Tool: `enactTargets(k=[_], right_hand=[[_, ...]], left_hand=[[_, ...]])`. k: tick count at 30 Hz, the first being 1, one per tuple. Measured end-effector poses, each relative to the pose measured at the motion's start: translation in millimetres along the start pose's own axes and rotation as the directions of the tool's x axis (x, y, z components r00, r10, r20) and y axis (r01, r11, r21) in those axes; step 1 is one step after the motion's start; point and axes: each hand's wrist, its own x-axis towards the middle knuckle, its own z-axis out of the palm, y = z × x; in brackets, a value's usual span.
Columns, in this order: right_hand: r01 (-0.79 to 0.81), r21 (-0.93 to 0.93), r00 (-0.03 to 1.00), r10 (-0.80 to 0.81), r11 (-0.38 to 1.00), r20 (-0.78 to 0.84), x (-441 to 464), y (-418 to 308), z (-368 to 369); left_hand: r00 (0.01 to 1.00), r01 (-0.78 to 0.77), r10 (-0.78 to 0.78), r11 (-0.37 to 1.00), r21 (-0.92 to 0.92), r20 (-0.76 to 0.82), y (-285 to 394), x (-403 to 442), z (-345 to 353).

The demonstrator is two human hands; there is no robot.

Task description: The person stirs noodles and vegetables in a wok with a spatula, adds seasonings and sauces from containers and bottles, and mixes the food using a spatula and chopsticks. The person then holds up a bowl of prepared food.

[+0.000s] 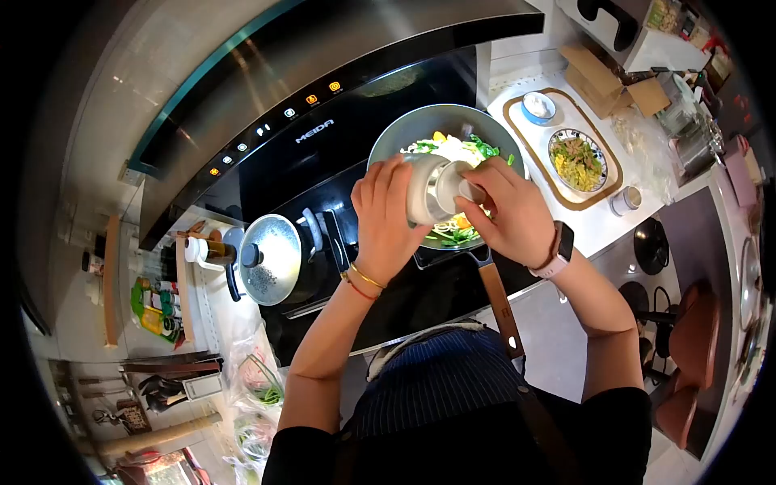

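Note:
My left hand (380,214) is wrapped around a white jar (423,191), which is tipped sideways over the wok. My right hand (513,210) pinches a pale round cap (455,187) at the jar's mouth. Whether the cap is on the jar or just off it, I cannot tell. Below both hands sits a grey wok (404,128) on the stove, with noodles, green leaves (461,236) and orange-yellow pieces in it. Its wooden handle (499,303) points toward my apron. The hands hide the middle of the food.
Right of the wok, a tray (552,184) bears a plate of food (576,162) and a small blue-rimmed bowl (537,107). A glass-lidded pot (279,242) stands on the left. Above is the range hood (323,48); a cardboard box (594,81) sits at the back right.

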Motion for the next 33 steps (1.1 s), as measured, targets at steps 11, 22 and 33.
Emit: enactTargets(k=[11, 22, 33], right_hand=[[-0.658, 0.402, 0.748, 0.614, 0.637, 0.252, 28, 63, -9], [-0.591, 0.482, 0.789, 0.589, 0.647, 0.176, 37, 49, -13], [-0.349, -0.03, 0.932, 0.344, 0.937, -0.119, 59, 104, 26]], left_hand=[[0.958, 0.273, -0.253, 0.947, -0.167, 0.135, -3, -6, 27], [0.923, 0.382, -0.364, 0.905, -0.187, 0.121, -13, -32, 20], [0.806, 0.591, -0.584, 0.782, -0.199, 0.098, -29, -108, -26]])
